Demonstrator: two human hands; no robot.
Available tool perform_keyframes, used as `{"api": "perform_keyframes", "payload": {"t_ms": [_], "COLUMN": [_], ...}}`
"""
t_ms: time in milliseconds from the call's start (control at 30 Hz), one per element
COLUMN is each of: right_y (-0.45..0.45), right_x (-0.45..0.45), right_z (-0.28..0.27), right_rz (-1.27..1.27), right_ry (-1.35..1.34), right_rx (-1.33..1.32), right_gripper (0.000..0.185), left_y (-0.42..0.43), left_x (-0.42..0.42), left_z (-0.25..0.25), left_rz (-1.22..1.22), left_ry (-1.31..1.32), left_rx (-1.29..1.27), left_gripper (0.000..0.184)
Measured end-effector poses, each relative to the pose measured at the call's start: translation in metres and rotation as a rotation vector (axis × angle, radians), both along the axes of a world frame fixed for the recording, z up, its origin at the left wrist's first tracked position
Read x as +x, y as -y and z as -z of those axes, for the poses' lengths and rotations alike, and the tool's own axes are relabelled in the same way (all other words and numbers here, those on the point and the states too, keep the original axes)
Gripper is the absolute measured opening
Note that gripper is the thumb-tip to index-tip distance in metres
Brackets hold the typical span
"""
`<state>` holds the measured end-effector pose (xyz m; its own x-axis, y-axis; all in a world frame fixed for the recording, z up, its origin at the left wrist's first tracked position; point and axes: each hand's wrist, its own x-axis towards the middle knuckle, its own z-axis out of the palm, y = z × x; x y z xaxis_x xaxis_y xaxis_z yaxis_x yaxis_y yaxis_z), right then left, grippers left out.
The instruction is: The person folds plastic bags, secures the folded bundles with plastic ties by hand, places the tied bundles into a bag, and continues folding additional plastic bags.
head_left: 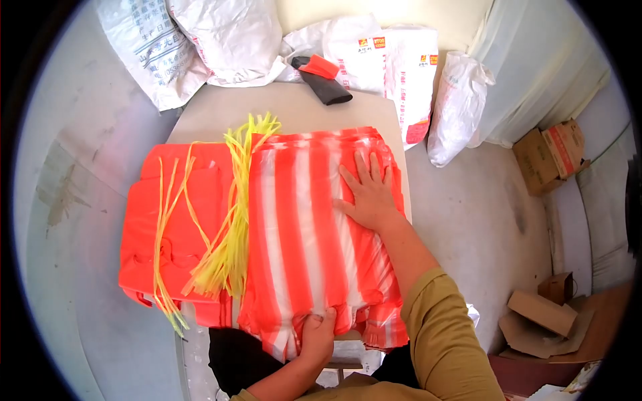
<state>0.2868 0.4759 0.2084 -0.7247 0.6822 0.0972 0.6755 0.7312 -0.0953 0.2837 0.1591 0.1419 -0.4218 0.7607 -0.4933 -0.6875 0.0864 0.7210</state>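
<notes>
A thick stack of red-and-white striped plastic bags (304, 220) lies in front of me, its near edge hanging a little past the table. Flat on the upper right of the stack rests my right hand (368, 197), fingers spread. My left hand (318, 337) grips the near edge, thumb on top and the other fingers hidden beneath the plastic. Along the stack's left side runs a bundle of yellow plastic strips (234, 247). Left of that sits a pile of plain red plastic bags (170, 234), with several loose yellow strips across it.
Stuffed white sacks (227, 40) stand behind the table (207, 113). A dark cloth-like item with a red part (324, 80) lies at the table's far edge. Cardboard boxes (545, 157) and an opened carton (545, 321) are on the floor at right. A pale wall (80, 167) borders the left.
</notes>
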Motion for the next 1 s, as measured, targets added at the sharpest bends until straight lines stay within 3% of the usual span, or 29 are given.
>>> {"api": "perform_keyframes", "payload": {"t_ms": [200,300,333,467,533,600,700,867,1000], "right_y": [-0.004,0.013,0.021,0.069,0.084,0.083,0.072,0.044,0.037], "right_x": [0.001,-0.008,-0.013,-0.051,-0.07,-0.087,-0.11,-0.129,-0.134], "right_z": [-0.002,-0.039,-0.04,-0.037,-0.024,-0.017,-0.018,-0.01,0.001], "right_rz": [0.002,0.086,0.086,-0.292,-0.536,-0.543,-0.452,-0.355,-0.355], "right_ry": [0.058,0.232,0.222,0.002,-0.034,-0.023,-0.04,-0.1,-0.106], "right_rx": [-0.035,-0.048,0.071,0.142,0.122,0.118,0.078,0.096,0.065], "right_gripper": [0.087,0.085,0.078,0.07,0.068,0.071,0.071,0.07,0.071], "left_y": [0.0,-0.002,-0.002,-0.007,-0.006,-0.005,-0.002,-0.005,-0.003], "left_x": [-0.003,-0.002,0.001,0.001,0.0,0.003,-0.007,-0.003,-0.017], "left_z": [0.0,-0.009,-0.005,-0.025,-0.008,-0.002,-0.03,-0.021,-0.027], "left_rz": [0.052,0.043,0.02,-0.072,0.007,-0.003,0.107,0.094,0.285], "left_ry": [0.041,0.041,0.034,0.0,-0.021,-0.034,-0.08,-0.034,-0.141], "left_rx": [-0.009,-0.009,0.015,0.084,0.009,-0.008,-0.142,-0.114,-0.232], "left_gripper": [0.026,0.026,0.025,0.026,0.027,0.03,0.03,0.034,0.033]}}
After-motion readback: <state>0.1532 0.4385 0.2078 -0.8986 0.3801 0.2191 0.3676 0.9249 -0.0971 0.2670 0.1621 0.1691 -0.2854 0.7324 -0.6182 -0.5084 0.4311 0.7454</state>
